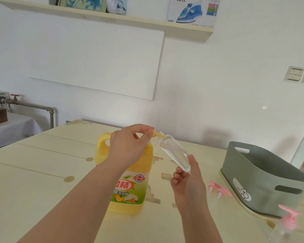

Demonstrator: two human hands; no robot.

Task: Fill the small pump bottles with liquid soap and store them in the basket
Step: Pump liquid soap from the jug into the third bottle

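**Small bottle held to the detergent pump**

Mid-bench (pixel 42 181), the left hand (pixel 130 146) pinches the yellow pump (pixel 155 135) of the detergent jug (pixel 128 188). At the jug's 3 o'clock, the right hand (pixel 188 183) grips a tilted clear bottle (pixel 174 153), mouth at the nozzle. A grey-green basket (pixel 263 176) sits at 3 o'clock, with two pink pump heads (pixel 218 189) beside it.

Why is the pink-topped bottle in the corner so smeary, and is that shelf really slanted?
Head view: the pink-topped bottle blurs at the frame's edge; the shelf likely slants from wide-angle distortion and camera tilt; lighting is soft, shadows faint, and the clear bottle is sharp.
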